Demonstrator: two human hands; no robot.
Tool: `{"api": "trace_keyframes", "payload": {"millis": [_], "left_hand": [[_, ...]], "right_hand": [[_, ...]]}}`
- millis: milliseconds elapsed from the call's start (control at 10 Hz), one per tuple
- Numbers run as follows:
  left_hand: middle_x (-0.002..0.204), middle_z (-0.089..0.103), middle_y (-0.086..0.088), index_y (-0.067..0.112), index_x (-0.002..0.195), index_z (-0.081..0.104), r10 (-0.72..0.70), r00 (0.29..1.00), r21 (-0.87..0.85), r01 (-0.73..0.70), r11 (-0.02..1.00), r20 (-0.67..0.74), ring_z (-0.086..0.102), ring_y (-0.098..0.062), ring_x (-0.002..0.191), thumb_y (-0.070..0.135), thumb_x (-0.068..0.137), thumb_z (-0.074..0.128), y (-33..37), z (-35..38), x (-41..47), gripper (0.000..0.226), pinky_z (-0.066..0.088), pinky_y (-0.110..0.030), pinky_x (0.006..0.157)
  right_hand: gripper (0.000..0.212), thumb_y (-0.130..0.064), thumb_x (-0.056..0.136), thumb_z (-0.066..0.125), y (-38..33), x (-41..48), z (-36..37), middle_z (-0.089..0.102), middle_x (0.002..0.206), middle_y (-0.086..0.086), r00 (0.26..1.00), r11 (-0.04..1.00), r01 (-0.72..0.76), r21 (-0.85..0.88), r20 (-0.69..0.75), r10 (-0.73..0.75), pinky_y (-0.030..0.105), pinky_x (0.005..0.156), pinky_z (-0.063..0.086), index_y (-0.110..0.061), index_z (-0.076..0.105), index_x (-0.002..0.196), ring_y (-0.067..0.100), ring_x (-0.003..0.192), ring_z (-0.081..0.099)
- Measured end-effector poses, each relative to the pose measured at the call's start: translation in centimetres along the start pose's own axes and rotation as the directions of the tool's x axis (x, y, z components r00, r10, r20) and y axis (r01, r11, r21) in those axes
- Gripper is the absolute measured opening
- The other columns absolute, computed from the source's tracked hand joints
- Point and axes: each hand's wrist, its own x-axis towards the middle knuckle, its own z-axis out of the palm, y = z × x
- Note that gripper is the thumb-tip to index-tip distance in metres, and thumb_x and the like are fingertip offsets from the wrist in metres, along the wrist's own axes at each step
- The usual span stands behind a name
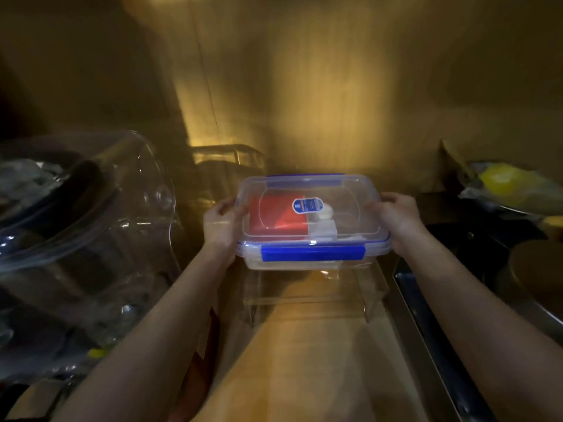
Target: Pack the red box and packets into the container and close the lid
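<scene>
A clear plastic container (359, 208) with blue clips is held in mid-air over a wooden shelf (310, 360). Its lid (344, 190) is on, and the front blue clip (312, 253) lies flat against the side. Through the lid I see the red box (274, 219) on the left and white packets (324, 228) beside it on the right. My left hand (221, 222) grips the container's left end. My right hand (396, 217) grips its right end. A blue oval sticker sits on the lid.
Large clear glass bowls (91, 223) are stacked at the left. A clear empty container (307, 293) stands just below the held one. At the right are a dark tray edge (426, 324), a brown round lid (536, 269) and a yellow bagged item (505, 181).
</scene>
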Motion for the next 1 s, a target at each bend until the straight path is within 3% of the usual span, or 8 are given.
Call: {"api": "trace_keyframes", "payload": {"millis": [200,400,500,600,700,800,900,1000], "left_hand": [[0.101,0.070,-0.012,0.010,0.129,0.051,-0.130,0.991,0.062,0.129,0.990,0.009,0.072,-0.021,0.077,0.024,0.081,0.071,-4.3,-0.8,0.8,0.054,0.060,-0.030,0.061],[0.097,0.067,-0.004,0.010,0.128,0.051,-0.094,0.996,0.129,0.093,0.987,-0.001,0.071,-0.010,0.063,0.022,0.085,0.065,-7.3,-1.0,1.3,0.047,0.050,-0.014,0.044],[0.103,0.067,-0.005,0.013,0.130,0.049,-0.087,0.996,0.195,0.086,0.977,-0.001,0.068,-0.010,0.078,0.030,0.085,0.064,-8.4,-1.4,1.6,0.050,0.056,-0.022,0.054],[0.112,0.067,-0.008,0.022,0.128,0.051,-0.021,0.999,0.438,0.006,0.899,0.029,0.067,-0.022,0.095,0.052,0.083,0.058,-8.4,-1.7,1.8,0.054,0.056,-0.046,0.083],[0.098,0.069,-0.002,0.028,0.116,0.054,0.076,0.994,0.729,-0.113,0.675,0.083,0.067,-0.023,0.089,0.060,0.087,0.041,-7.9,-2.0,1.7,0.046,0.054,-0.044,0.083],[0.090,0.067,-0.002,0.022,0.110,0.054,0.142,0.979,0.879,-0.193,0.435,0.145,0.065,-0.021,0.081,0.050,0.091,0.035,-7.4,-1.8,1.8,0.039,0.053,-0.040,0.076],[0.108,0.065,-0.010,0.020,0.132,0.039,0.157,0.960,0.936,-0.263,0.233,0.231,0.063,-0.027,0.097,0.049,0.090,0.038,-5.8,-1.4,1.8,0.051,0.049,-0.043,0.089],[0.124,0.060,-0.013,0.022,0.141,0.028,0.177,0.936,0.938,-0.328,0.115,0.306,0.058,-0.030,0.111,0.054,0.088,0.042,-3.0,0.1,2.1,0.064,0.044,-0.041,0.094]], "right_hand": [[0.043,-0.015,0.079,0.071,4.5,1.7,0.2,0.066,0.095,0.008,0.995,0.994,-0.082,-0.070,0.049,0.085,0.036,0.067,0.056,-0.011,0.055,0.118,0.022,0.082,0.067],[0.032,-0.016,0.086,0.064,7.6,2.8,0.6,0.063,0.092,-0.003,0.991,0.982,-0.100,-0.159,0.076,0.113,0.041,0.080,0.056,-0.016,0.056,0.117,0.019,0.088,0.064],[0.033,-0.026,0.090,0.060,8.3,2.5,0.8,0.062,0.091,-0.006,0.992,0.975,-0.054,-0.213,0.104,0.077,0.038,0.078,0.055,-0.019,0.053,0.121,0.018,0.090,0.063],[0.029,-0.031,0.092,0.055,8.4,2.2,0.5,0.065,0.104,0.004,0.989,0.960,-0.001,-0.281,0.143,0.043,0.045,0.086,0.054,-0.021,0.053,0.119,0.022,0.095,0.064],[0.010,-0.034,0.093,0.052,8.0,1.9,0.3,0.066,0.101,0.005,0.986,0.941,0.034,-0.337,0.163,0.023,0.047,0.086,0.055,-0.027,0.056,0.099,0.021,0.091,0.066],[0.017,-0.038,0.095,0.048,7.2,1.6,0.2,0.068,0.090,0.005,0.981,0.876,0.058,-0.479,0.191,0.039,0.044,0.081,0.056,-0.029,0.055,0.082,0.020,0.083,0.067],[0.026,-0.037,0.094,0.049,5.6,2.0,-0.1,0.070,0.087,0.009,0.961,0.711,0.114,-0.694,0.258,0.097,0.044,0.082,0.056,-0.017,0.062,0.083,0.022,0.081,0.067],[0.015,-0.029,0.087,0.056,2.5,2.4,0.1,0.069,0.097,0.006,0.922,0.559,0.229,-0.797,0.362,0.138,0.041,0.086,0.053,-0.018,0.065,0.092,0.020,0.089,0.064]]}}
